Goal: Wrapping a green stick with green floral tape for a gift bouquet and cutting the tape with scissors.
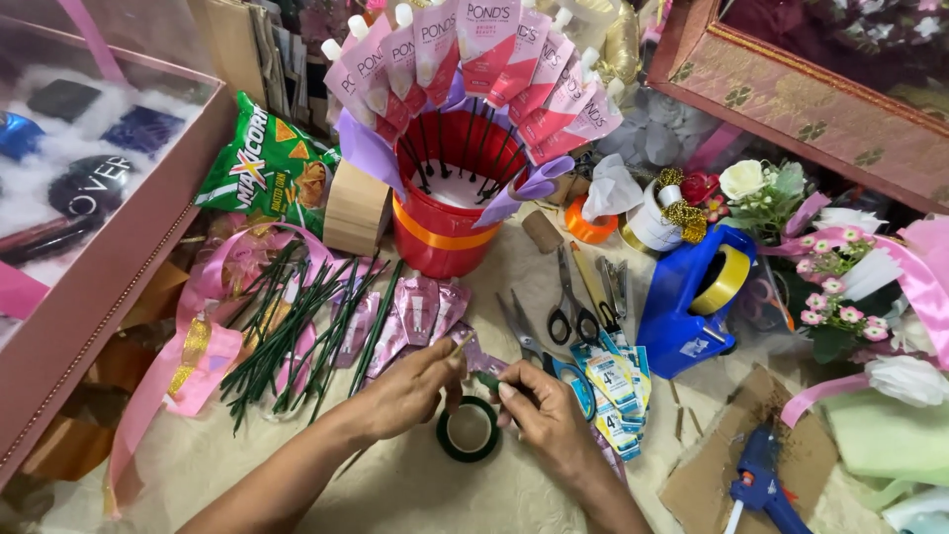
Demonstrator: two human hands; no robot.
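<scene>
My left hand (410,391) pinches a thin stick end just above a roll of green floral tape (469,432) lying on the table. My right hand (539,410) holds the green tape strip end between thumb and fingers, close to the left fingertips. Behind them lie pink sachets (420,311) and a bundle of dark green sticks (292,336). A red bucket (440,232) at the back holds pink tubes (465,49) fanned out on sticks.
Scissors (568,302) and pliers lie right of the sachets. A blue tape dispenser (692,297) stands at right, a blue glue gun (756,485) on cardboard at lower right. A pink box (89,297) is at left, a green snack bag (262,168), pink ribbon and artificial flowers (835,282) around.
</scene>
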